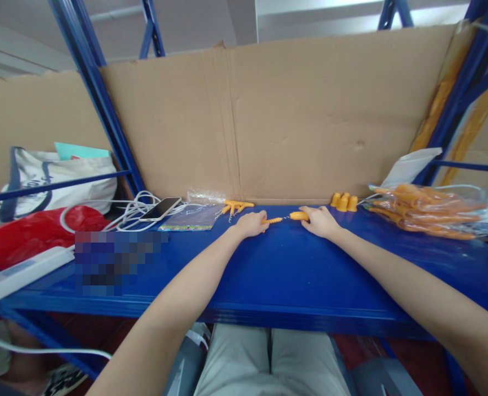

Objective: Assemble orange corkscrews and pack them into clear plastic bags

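My left hand (252,224) is closed around the handle end of an orange corkscrew-like tool (274,220). Its threaded orange shaft points right and ends in a thin metal coil. Facing it, my right hand (318,221) grips an orange cap (297,216) between thumb and fingers. The cap's left end is close to the coil's tip; whether they touch is too small to tell. Just behind my left hand lie several more orange corkscrew-like tools (237,205), their metal coils pointing toward me. Several loose orange caps (343,203) stand upright beyond my right hand.
Clear plastic bags of orange tools (425,212) lie at the right. On the left are a flat plastic packet (190,217), a phone (161,209), white cables (132,213), a red bag (41,228) and a white power strip (25,269). Cardboard (293,121) walls off the blue table's (285,275) back.
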Demonstrator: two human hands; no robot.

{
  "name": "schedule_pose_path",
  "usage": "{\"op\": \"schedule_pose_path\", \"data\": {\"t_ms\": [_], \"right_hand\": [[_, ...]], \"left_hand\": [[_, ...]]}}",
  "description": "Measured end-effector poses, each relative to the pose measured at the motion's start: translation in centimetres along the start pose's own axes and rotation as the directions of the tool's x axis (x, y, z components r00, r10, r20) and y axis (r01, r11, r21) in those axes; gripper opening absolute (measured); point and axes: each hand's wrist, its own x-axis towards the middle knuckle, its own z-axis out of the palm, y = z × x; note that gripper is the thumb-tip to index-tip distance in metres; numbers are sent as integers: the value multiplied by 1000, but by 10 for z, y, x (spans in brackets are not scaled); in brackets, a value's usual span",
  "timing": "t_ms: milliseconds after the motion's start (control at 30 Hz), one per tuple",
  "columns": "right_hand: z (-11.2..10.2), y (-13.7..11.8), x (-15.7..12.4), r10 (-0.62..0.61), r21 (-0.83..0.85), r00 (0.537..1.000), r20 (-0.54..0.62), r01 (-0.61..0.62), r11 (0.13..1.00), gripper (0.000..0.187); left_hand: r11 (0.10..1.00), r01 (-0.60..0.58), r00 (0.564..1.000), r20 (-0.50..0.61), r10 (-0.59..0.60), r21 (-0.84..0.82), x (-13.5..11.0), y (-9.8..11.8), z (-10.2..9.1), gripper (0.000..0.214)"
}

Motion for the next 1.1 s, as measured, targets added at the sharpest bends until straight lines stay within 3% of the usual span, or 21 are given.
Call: {"op": "schedule_pose_path", "data": {"t_ms": [333, 467, 700, 767, 833, 967, 1033, 1100], "right_hand": [[-2, -8, 0, -67, 105, 997, -34, 70, 992, 51], [-1, -9, 1, -88, 118, 995, -37, 92, 989, 49], [1, -8, 0, -61, 332, 994, -92, 88, 939, 55], [5, -7, 2, -12, 472, 994, -112, 64, 879, 53], [9, -6, 6, 56, 649, 994, -89, 16, 760, 45], [7, -4, 11, 99, 873, 990, 99, -134, 469, 30], [0, -4, 10, 87, 886, 980, 177, -197, 419, 33], [-8, -5, 7, 91, 872, 969, 231, -247, 423, 39]], "left_hand": [[998, 57, 994, -92, -55, 20, -3, 10, 0, 26], [1000, 22, 991, -133, -21, 13, -4, 13, 1, 27], [999, 28, 983, -182, -22, 31, -2, 9, 4, 28], [999, 33, 982, -189, -28, 26, -1, 8, 5, 27], [999, 37, 979, -202, -33, 15, -1, 7, 5, 27], [1000, 25, 974, -224, -24, 4, -2, 8, 4, 26], [1000, 1, 971, -238, -1, 0, -2, 8, 4, 26], [999, -34, 967, -252, 31, -8, -2, 7, 4, 25]]}}
